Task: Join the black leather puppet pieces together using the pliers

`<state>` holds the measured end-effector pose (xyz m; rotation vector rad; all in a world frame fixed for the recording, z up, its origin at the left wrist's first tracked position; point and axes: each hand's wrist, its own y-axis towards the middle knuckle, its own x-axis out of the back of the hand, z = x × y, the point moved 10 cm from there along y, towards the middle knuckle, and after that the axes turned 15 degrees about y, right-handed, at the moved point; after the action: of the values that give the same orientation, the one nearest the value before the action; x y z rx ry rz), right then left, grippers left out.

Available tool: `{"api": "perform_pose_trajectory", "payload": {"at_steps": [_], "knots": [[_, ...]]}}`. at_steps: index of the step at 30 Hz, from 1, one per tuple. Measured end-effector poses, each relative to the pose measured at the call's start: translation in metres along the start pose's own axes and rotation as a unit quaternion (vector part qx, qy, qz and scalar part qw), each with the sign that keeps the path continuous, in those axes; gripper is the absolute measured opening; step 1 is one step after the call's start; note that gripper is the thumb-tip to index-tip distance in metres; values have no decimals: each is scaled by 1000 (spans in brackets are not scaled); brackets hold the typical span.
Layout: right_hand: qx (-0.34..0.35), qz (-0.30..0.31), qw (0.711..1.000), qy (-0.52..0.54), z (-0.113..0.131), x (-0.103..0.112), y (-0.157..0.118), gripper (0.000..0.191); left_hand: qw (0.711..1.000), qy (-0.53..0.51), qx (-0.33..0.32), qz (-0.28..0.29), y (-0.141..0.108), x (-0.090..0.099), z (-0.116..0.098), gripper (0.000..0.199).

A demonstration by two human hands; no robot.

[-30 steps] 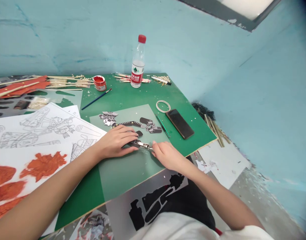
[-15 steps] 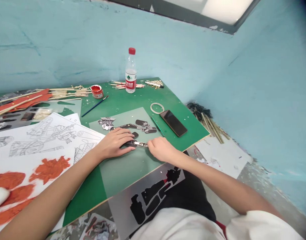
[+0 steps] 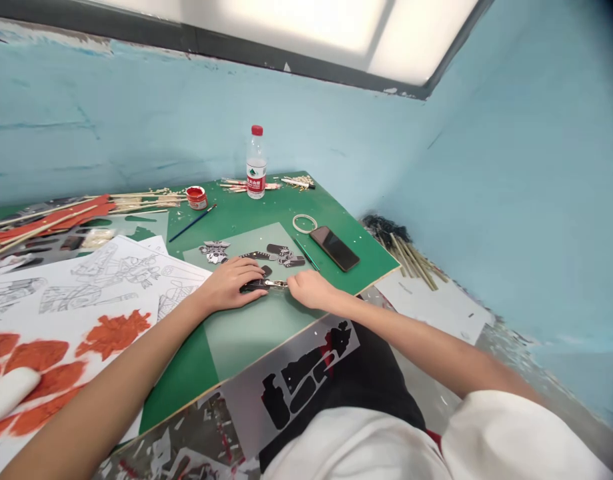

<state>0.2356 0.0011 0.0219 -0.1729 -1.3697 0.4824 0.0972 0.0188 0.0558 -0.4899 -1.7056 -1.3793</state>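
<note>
My left hand (image 3: 235,285) lies flat over a black cut-out strip (image 3: 253,285), fingers stretched out and thumb along its lower edge. A small silver plier-like tool (image 3: 276,284) meets the strip's right end. Its other end disappears into my right hand (image 3: 310,288), whose fingers are closed around it; the exact kind of tool is unclear. Above my hands lie other black cut-out pieces with white patterns (image 3: 286,255) and a patterned head-like cut-out (image 3: 214,251). All rest on a frosted translucent sheet (image 3: 251,333).
A phone (image 3: 335,248), tape ring (image 3: 305,223) and green pen-like stick (image 3: 306,254) lie to the right. Behind stand a water bottle (image 3: 256,170) and red paint jar (image 3: 197,197), near a brush (image 3: 192,223). Drawings (image 3: 116,267) cover the left. A cut sheet (image 3: 246,413) rests by my lap.
The camera view has tilted up, showing more of the window. My hands stay at the strip, with the tool still in my right hand.
</note>
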Motion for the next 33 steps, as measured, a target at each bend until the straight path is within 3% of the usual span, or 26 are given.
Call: {"api": "perform_pose_trajectory", "payload": {"at_steps": [9,20,27,29,32,33], "knots": [[-36,-26,999,27,-5,1,1,49,1000,-10,4,6,-2,-2,2,28],[-20,-11,999,47,-5,6,3,47,1000,-17,26,4,-1,0,5,28],[-14,-6,998,62,-5,5,4,45,1000,4,26,16,-1,-1,7,46],[-13,-3,998,69,-7,6,7,46,999,30,26,-8,2,9,6,50],[-14,4,997,77,-8,11,12,45,988,55,78,-121,4,44,5,24],[-14,5,997,78,-8,15,14,43,981,34,111,-154,4,54,4,25]]}}
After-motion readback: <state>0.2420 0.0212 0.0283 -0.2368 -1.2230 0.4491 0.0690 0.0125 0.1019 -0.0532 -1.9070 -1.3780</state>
